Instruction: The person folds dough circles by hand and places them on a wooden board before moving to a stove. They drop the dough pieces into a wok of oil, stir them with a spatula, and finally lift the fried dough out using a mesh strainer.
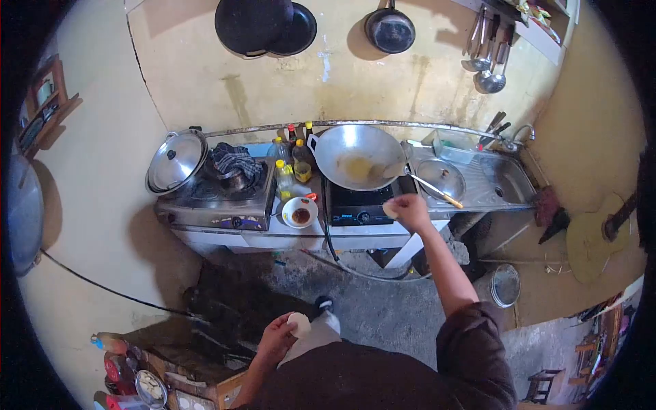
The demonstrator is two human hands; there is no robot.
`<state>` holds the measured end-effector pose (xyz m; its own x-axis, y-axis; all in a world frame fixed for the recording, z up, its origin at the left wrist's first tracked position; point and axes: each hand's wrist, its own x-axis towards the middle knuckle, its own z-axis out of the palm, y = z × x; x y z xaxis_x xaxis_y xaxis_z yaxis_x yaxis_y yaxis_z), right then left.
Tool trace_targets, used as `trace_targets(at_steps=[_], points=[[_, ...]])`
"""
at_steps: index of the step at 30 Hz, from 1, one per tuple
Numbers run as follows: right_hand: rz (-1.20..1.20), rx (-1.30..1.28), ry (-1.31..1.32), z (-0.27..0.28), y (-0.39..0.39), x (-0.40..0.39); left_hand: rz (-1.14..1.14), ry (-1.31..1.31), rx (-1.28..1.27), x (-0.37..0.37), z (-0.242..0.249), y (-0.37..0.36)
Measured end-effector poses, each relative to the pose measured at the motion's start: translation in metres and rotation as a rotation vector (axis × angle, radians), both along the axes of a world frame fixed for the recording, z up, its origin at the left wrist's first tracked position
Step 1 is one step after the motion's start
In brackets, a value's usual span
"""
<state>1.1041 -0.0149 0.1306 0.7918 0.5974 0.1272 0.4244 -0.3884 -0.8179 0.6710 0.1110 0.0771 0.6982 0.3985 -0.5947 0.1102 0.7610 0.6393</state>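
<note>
My left hand (275,342), low near my body, pinches a thin, pale round disc (298,325) that looks like a cracker or a piece of dough. A similar pale round disc (390,209) is between the fingers of my right hand (411,213), which is raised in front of the induction cooker (361,213). Above that hand, a large metal wok (333,154) sits on the cooker with some yellowish oil (357,166) at its bottom. A spatula (437,187) leans over the wok's right rim, its wooden-ended handle pointing out.
Left of the wok stand several bottles (301,164), a white bowl (300,212) of dark sauce and a gas stove (219,201) with a lidded pot (179,160). A sink (506,184) is at the right. Lower left, a bowl (150,388) holds pale pieces.
</note>
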Motion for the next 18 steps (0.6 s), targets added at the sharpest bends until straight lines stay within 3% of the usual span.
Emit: trace_targets(at_steps=[2, 4, 7, 13, 16, 18], points=[[-0.052, -0.077, -0.288, -0.005, 0.041, 0.039, 0.003, -0.003, -0.019, 0.023, -0.003, 0.020], [-0.013, -0.025, -0.268, -0.025, 0.080, 0.078, 0.044, -0.033, 0.024, 0.051, -0.008, 0.044], [0.027, -0.325, -0.472, -0.054, 0.140, 0.142, 0.089, -0.056, 0.046, 0.087, -0.014, 0.089], [0.189, -0.630, -0.444, -0.141, 0.207, 0.217, 0.211, -0.067, 0.037, 0.136, -0.024, 0.155], [0.321, -0.883, -0.343, -0.147, 0.221, 0.219, 0.237, -0.051, 0.013, 0.146, -0.027, 0.175], [0.316, -0.916, -0.296, -0.144, 0.224, 0.216, 0.243, -0.021, 0.000, 0.151, -0.029, 0.184]])
